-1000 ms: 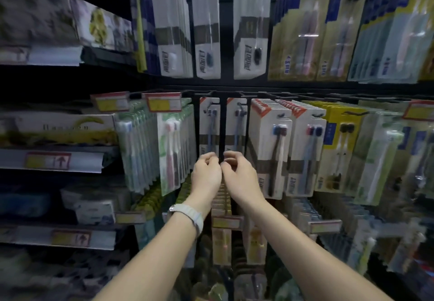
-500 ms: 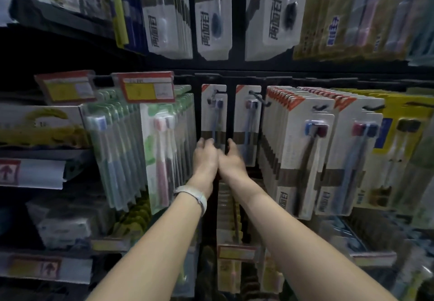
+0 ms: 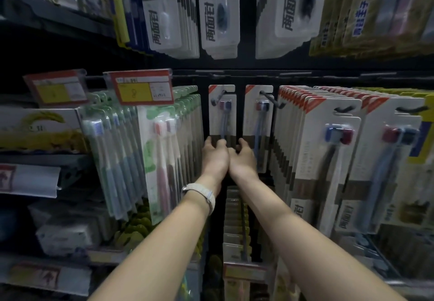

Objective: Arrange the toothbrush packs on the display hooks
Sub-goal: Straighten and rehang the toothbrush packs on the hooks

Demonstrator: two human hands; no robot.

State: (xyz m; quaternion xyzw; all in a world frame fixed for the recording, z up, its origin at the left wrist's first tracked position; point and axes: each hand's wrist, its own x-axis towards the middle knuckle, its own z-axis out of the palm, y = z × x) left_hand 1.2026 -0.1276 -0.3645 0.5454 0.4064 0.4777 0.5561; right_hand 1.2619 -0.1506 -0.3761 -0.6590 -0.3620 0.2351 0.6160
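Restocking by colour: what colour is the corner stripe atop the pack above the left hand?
Red-orange, on the white pack; head view.

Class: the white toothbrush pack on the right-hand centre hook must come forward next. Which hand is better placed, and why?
The right hand. Its fingers already touch the lower edge of the white card toothbrush pack on the right centre hook, whereas the left hand holds the neighbouring white pack on the left centre hook.

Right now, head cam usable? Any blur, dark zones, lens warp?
Head view: dim overall, the shelf recess at upper left near black; wide-angle bowing tilts the edge packs; motion blur softens the right-hand packs and lower shelves; left hand, right hand and centre packs stay fairly readable.
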